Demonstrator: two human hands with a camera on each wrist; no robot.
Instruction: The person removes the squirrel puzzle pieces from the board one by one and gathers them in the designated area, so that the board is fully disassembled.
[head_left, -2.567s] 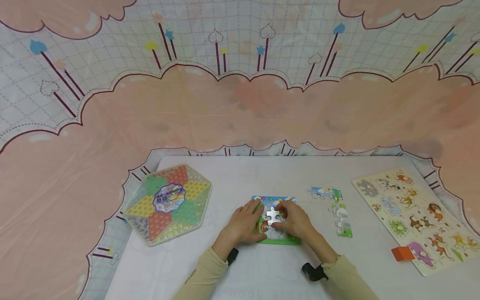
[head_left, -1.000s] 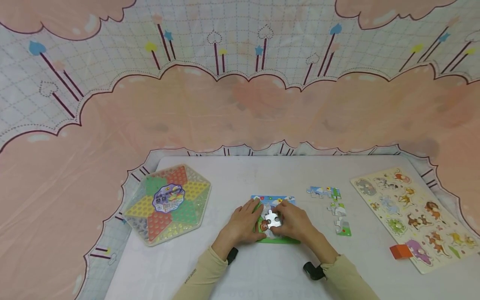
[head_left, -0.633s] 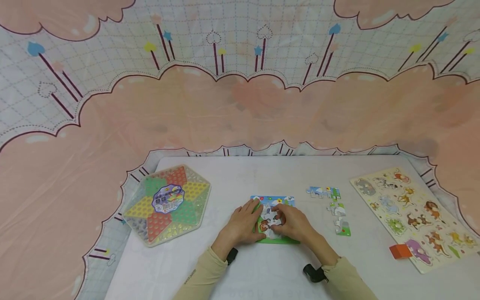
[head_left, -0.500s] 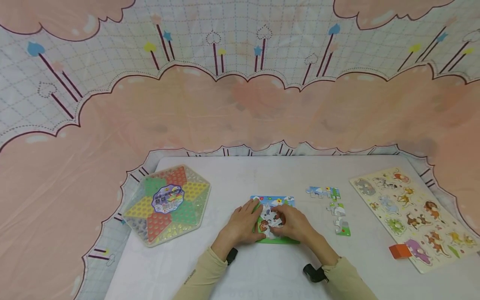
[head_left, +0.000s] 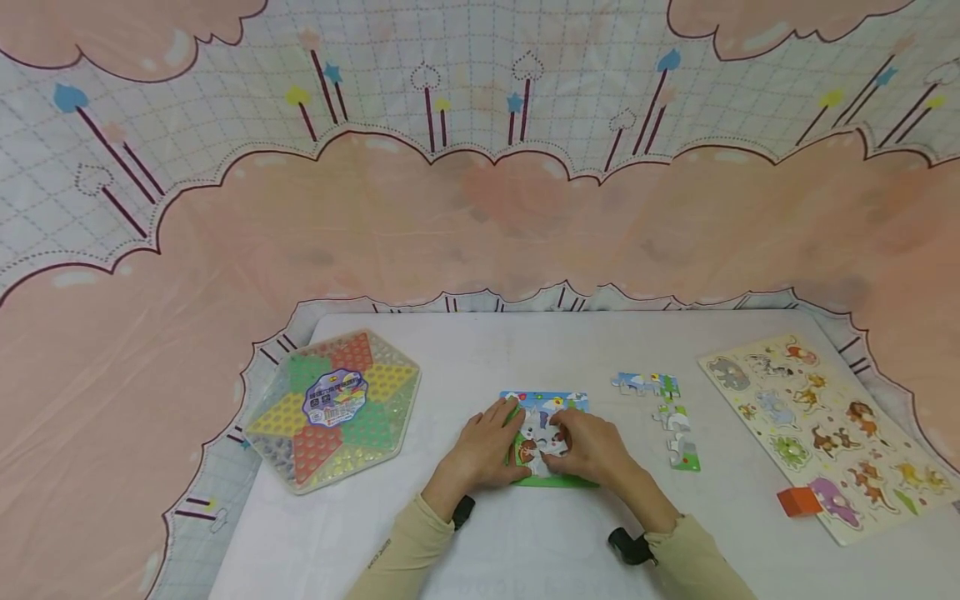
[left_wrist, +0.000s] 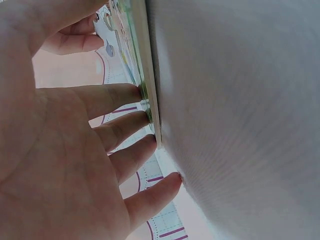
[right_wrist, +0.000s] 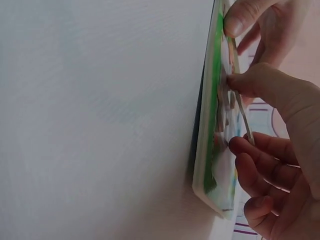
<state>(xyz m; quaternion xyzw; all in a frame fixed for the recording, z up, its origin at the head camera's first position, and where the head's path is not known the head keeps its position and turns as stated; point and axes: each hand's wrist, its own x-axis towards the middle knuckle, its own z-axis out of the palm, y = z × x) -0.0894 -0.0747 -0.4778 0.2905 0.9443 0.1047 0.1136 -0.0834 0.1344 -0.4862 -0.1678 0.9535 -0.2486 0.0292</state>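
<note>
Piece (head_left: 546, 433) pinched, R hand (head_left: 592, 450), over puzzle tray (head_left: 558, 481).

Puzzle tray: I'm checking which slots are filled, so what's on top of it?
On the puzzle tray lies a piece pinched by the right hand; the left hand rests on its left edge. Both hands cover most slots.

Seen from my right wrist, the puzzle tray (right_wrist: 206, 150) lies flat on the pale table (right_wrist: 100, 120), its green edge toward me. My right hand (right_wrist: 272, 145) pinches a thin puzzle piece (right_wrist: 242, 116) between thumb and fingers, tilted over the tray's picture side. Past it, a fingertip of my left hand (right_wrist: 260, 22) presses on the tray's far end.
</note>
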